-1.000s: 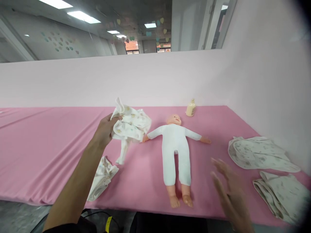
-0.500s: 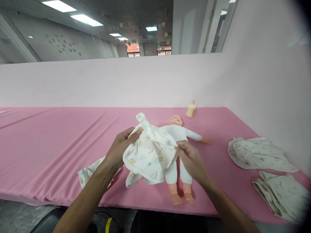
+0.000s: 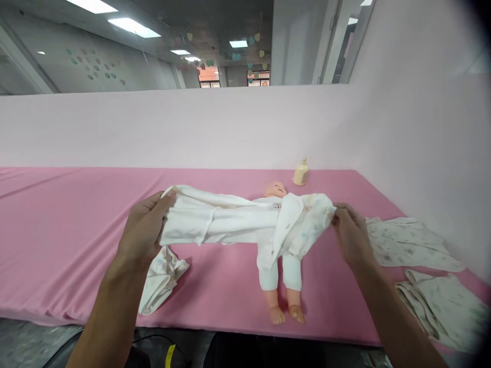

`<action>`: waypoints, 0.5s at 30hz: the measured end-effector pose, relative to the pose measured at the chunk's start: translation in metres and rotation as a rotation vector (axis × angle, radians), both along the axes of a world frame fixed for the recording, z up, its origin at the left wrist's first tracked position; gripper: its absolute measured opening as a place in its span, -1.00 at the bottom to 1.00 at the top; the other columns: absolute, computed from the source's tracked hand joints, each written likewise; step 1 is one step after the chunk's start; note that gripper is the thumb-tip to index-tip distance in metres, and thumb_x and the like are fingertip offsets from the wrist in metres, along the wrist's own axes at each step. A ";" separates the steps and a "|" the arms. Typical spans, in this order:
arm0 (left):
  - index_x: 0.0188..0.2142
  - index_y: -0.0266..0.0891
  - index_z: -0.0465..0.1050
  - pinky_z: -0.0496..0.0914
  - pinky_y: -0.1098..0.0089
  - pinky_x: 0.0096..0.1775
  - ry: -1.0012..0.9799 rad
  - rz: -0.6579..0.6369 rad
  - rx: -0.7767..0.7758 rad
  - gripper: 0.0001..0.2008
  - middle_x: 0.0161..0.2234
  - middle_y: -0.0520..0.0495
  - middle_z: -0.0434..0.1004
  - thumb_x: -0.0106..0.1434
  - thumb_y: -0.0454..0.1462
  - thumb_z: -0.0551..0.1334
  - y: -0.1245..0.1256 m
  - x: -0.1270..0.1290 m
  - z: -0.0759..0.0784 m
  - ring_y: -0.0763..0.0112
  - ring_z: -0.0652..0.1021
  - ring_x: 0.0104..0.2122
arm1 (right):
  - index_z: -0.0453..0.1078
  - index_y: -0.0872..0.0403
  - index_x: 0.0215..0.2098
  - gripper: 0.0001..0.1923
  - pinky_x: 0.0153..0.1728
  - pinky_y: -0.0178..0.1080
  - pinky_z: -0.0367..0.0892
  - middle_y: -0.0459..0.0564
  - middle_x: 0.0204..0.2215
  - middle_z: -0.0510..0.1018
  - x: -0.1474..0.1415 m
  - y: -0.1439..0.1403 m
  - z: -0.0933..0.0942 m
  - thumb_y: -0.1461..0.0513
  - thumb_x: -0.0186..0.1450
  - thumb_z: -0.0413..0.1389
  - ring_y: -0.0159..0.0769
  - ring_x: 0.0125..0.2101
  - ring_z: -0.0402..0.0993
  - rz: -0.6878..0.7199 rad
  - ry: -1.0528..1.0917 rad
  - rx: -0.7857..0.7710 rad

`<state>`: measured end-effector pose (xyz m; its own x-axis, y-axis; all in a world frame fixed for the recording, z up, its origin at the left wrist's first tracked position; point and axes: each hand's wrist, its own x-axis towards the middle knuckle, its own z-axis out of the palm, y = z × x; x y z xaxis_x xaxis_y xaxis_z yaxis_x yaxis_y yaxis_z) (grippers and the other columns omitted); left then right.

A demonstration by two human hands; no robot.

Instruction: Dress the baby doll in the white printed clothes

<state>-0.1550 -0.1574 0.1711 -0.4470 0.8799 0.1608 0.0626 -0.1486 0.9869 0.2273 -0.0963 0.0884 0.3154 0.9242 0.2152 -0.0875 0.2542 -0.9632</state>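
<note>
A white baby shirt with a small print on part of it is stretched sideways between my two hands. My left hand grips its left end, fingers closed on the cloth. At the right end, my right hand pinches a printed corner. Behind and below the shirt a baby doll lies on its back on the pink-covered table. Its head and lower legs show, while the shirt hides most of its trunk and arms. Below my left hand lies a crumpled printed cloth.
A pale yellow pump bottle stands beyond the doll's head near the wall. Two folded printed cloths lie at the right, one farther back and one nearer. The pink sheet covers the table up to its front edge.
My hands have moved apart, the left going left and the right going right. The bunched shirt is now pulled out wide, its plain white side largely showing, and it covers more of the doll.
</note>
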 end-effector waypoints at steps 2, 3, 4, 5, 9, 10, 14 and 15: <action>-0.40 -0.25 0.38 0.23 0.55 -0.59 -0.058 -0.053 0.036 -0.66 -0.56 0.09 0.27 0.08 -0.04 0.38 0.002 0.006 0.001 0.58 0.27 -0.62 | 0.38 0.05 -0.40 -0.89 -0.38 -0.33 0.24 -0.15 -0.48 0.41 -0.004 -0.001 -0.009 0.24 0.14 0.03 -0.38 -0.43 0.32 0.049 -0.125 -0.078; -0.42 -0.25 0.37 0.22 0.56 -0.60 -0.057 -0.062 0.048 -0.67 -0.57 0.10 0.24 0.09 -0.04 0.37 0.001 0.009 0.001 0.60 0.26 -0.63 | 0.38 0.06 -0.40 -0.89 -0.38 -0.32 0.23 -0.15 -0.49 0.41 -0.007 0.000 -0.013 0.24 0.13 0.02 -0.37 -0.43 0.32 0.087 -0.209 -0.116; -0.43 -0.24 0.36 0.19 0.58 -0.61 -0.047 -0.061 0.056 -0.67 -0.59 0.12 0.19 0.10 -0.04 0.36 0.001 0.012 0.001 0.61 0.23 -0.64 | 0.38 0.06 -0.41 -0.88 -0.38 -0.32 0.22 -0.14 -0.49 0.41 -0.010 0.000 -0.016 0.24 0.13 0.02 -0.36 -0.43 0.32 0.128 -0.300 -0.149; -0.44 -0.24 0.35 0.17 0.58 -0.62 -0.031 -0.055 0.051 -0.66 -0.60 0.14 0.15 0.12 -0.04 0.36 -0.001 0.015 -0.001 0.62 0.21 -0.65 | 0.38 0.07 -0.39 -0.88 -0.38 -0.30 0.21 -0.13 -0.48 0.43 -0.014 0.001 -0.019 0.24 0.14 0.01 -0.34 -0.42 0.33 0.165 -0.385 -0.169; -0.41 -0.21 0.34 0.13 0.55 -0.64 0.111 -0.062 -0.167 -0.65 -0.61 0.13 0.18 0.15 0.01 0.30 -0.022 0.017 -0.017 0.56 0.23 -0.67 | 0.37 0.09 -0.20 -0.77 -0.21 -0.22 0.28 0.01 -0.22 0.50 -0.040 0.002 -0.020 0.25 0.20 -0.01 -0.23 -0.21 0.41 0.170 -0.575 -0.070; -0.41 -0.21 0.34 0.14 0.53 -0.64 0.192 -0.084 -0.253 -0.64 -0.60 0.11 0.23 0.15 0.03 0.29 -0.031 0.014 -0.026 0.53 0.27 -0.65 | 0.36 0.10 -0.14 -0.74 -0.15 -0.20 0.28 0.05 -0.14 0.49 -0.050 0.001 -0.020 0.25 0.22 -0.03 -0.21 -0.14 0.40 0.175 -0.616 -0.022; -0.47 -0.22 0.36 0.23 0.47 -0.53 0.644 -0.244 -0.462 -0.58 -0.56 0.05 0.32 0.18 0.10 0.20 -0.075 -0.009 -0.075 0.44 0.34 -0.54 | 0.37 0.08 -0.12 -0.78 -0.06 -0.15 0.23 0.06 -0.16 0.51 -0.102 -0.005 -0.025 0.20 0.34 -0.04 -0.18 -0.12 0.38 0.379 -1.064 0.079; -0.45 -0.21 0.39 0.28 0.45 -0.48 0.696 -0.323 -0.499 -0.57 -0.53 0.03 0.38 0.20 0.11 0.17 -0.087 -0.017 -0.090 0.40 0.39 -0.51 | 0.38 0.08 -0.16 -0.79 -0.07 -0.13 0.22 0.08 -0.20 0.51 -0.115 -0.006 -0.028 0.18 0.35 -0.02 -0.16 -0.14 0.38 0.422 -1.216 0.091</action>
<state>-0.1719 -0.2449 0.0810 -0.1115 0.9851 -0.1310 0.6973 0.1715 0.6960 0.1126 -0.1025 0.0603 -0.4383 0.8705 0.2238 0.7393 0.4908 -0.4610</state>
